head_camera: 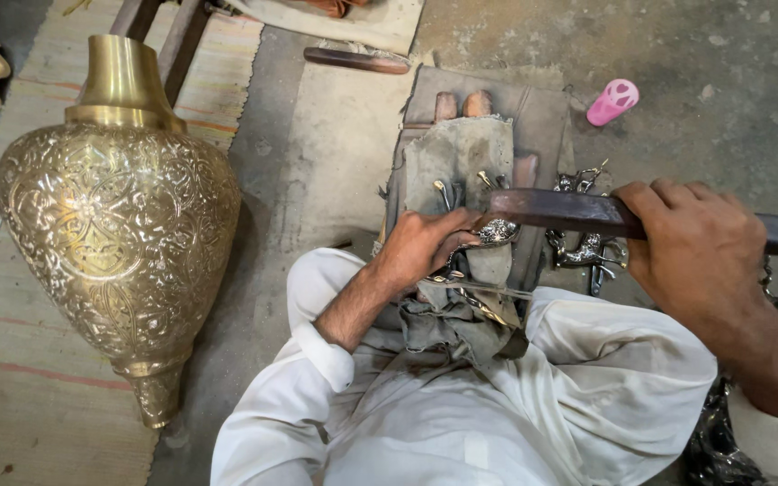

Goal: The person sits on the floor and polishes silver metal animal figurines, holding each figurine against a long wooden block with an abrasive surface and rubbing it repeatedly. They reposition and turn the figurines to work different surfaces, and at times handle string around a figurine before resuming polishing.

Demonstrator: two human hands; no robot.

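The filing looks under way: the left hand (420, 245) is clamped on a small silvery metal piece (497, 232) against the cloth-covered block (461, 153), the right hand (691, 247) gripping a long dark file (560, 211) just above it, needing a steady, level stroke.
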